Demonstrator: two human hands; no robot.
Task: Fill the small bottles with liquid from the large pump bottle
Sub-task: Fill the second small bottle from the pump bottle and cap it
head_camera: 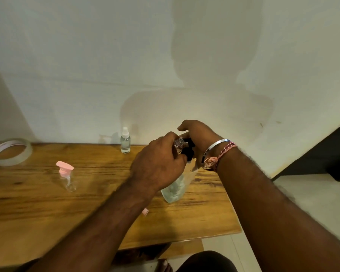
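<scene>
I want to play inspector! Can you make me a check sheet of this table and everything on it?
Surface: wooden table, against a pale wall.
Job's things: large pump bottle under both hands; pink-pump small bottle at left; spray bottle by the wall, holding clear liquid.
Clutter: tape roll; small pink piece.
Hands: left hand holds a small clear bottle; right hand on the black pump.
Cables: nothing seen.
Surroundings: light floor.
</scene>
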